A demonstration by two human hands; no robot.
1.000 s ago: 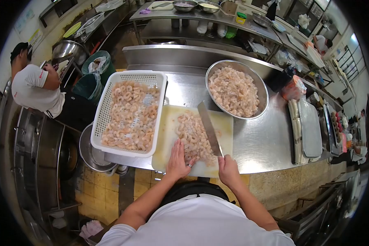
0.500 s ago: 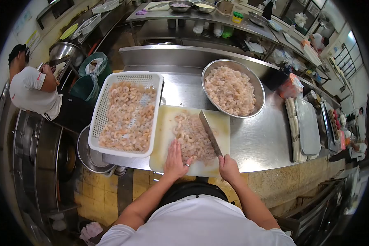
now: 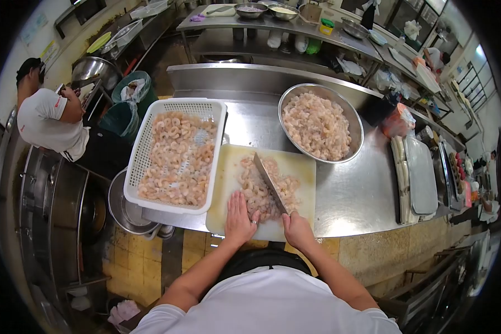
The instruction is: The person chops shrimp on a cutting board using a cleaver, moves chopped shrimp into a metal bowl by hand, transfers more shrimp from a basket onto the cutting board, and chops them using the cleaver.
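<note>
My right hand [image 3: 298, 229] is closed round the handle of a long knife [image 3: 269, 182], whose blade lies across the pile of shrimp pieces [image 3: 251, 189]. The pile sits on a pale yellow cutting board [image 3: 222, 167]. My left hand [image 3: 240, 221] lies flat at the lower left edge of the pile, fingers stretched out, a ring on one finger. Left of the board stands a white perforated basket [image 3: 220, 119] of shrimp. A round metal bowl [image 3: 363, 132] heaped with shrimp is at the upper right.
The steel table [image 3: 350, 195] has a raised back edge. Stacked trays [image 3: 421, 175] stand at its right, near a dark container and a plastic bag [image 3: 398, 119]. A metal pot [image 3: 129, 206] is below the basket. Another person [image 3: 53, 119] stands at the left beside green bins.
My right hand and the knife have moved left, and the blade now crosses the middle of the pile. My left hand has stayed nearly in place at the pile's edge.
</note>
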